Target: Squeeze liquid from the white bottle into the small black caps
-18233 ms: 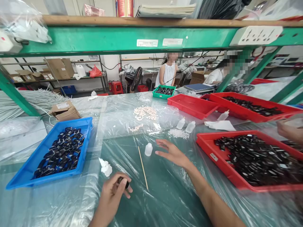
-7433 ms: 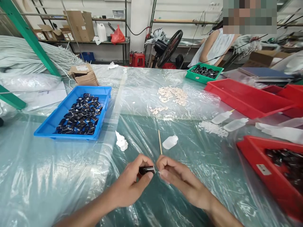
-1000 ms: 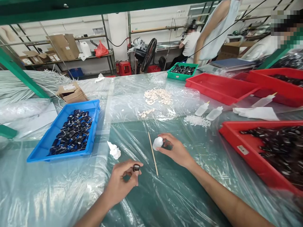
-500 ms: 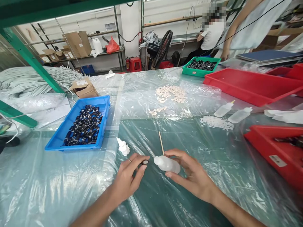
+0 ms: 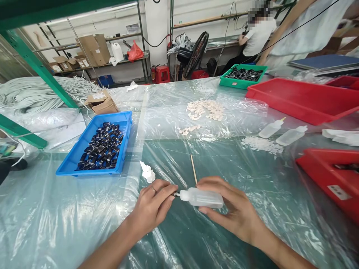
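Between thumb and fingers, my left hand (image 5: 157, 200) pinches a small black part (image 5: 175, 194), mostly covered by the fingertips. My right hand (image 5: 228, 207) grips a translucent squeeze bottle (image 5: 206, 198) lying nearly level. The bottle's nozzle points left and meets the black part; whether it touches or sits just in front I cannot tell. A thin wooden stick (image 5: 193, 169) lies just beyond the bottle. A crumpled white tissue (image 5: 147, 172) rests beyond my left hand.
A blue tray (image 5: 127, 138) of black parts stands left. Small pale pieces (image 5: 206, 109) lie mid-table, with white bits (image 5: 262, 145) near two more bottles (image 5: 291, 135). Red trays (image 5: 303, 99) line the right, and a green tray (image 5: 234, 83) stands behind. A person (image 5: 259, 39) sits beyond the table.
The bottle has turned from tilted toward me to lying nearly level, and its nozzle has come to the black part. My left hand has barely moved.
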A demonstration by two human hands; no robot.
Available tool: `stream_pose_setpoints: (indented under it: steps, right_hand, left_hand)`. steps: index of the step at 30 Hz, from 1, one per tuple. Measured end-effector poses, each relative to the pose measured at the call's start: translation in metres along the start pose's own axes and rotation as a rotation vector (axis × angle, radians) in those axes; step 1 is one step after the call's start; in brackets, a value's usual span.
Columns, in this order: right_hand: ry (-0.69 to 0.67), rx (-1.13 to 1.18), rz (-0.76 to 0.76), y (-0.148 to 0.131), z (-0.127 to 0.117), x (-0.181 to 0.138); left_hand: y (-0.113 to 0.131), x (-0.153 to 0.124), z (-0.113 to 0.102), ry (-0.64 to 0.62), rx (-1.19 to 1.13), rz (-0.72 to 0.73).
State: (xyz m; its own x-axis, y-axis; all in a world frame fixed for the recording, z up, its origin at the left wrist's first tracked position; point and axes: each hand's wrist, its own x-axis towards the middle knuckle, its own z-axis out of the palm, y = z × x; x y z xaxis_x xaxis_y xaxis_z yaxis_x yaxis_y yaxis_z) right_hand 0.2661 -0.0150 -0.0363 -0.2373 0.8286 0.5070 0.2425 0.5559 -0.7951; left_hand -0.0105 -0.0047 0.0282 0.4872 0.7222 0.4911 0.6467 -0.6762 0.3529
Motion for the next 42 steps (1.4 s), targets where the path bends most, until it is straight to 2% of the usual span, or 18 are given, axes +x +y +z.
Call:
stream_pose_setpoints:
  steps: [4, 8, 14, 23, 34, 42]
  right_hand:
    - [0.001, -0.055, 0.013, -0.01, -0.002, -0.008]
    - [0.064, -0.052, 0.054, -0.019, 0.002, -0.015]
    - [0.055, -0.072, -0.01, -0.024, 0.003, -0.017]
    - [0.047, -0.13, -0.123, -0.024, 0.002, -0.018]
    - [0.038, -0.156, -0.1, -0.023, -0.002, -0.016]
    - [0.042, -0.331, -0.302, -0.029, -0.001, -0.019]
  left_hand:
    - [0.0, -0.001, 0.001, -0.012, 0.01, 0.0]
    - [0.001, -0.002, 0.004, -0.015, -0.012, -0.004]
    - [0.001, -0.004, 0.007, -0.037, -0.032, 0.012]
    - [0.003, -0.002, 0.006, -0.048, -0.02, 0.026]
    - [0.006, 0.0, 0.003, -0.057, 0.026, 0.032]
    - [0.006, 0.0, 0.003, -0.05, 0.002, 0.041]
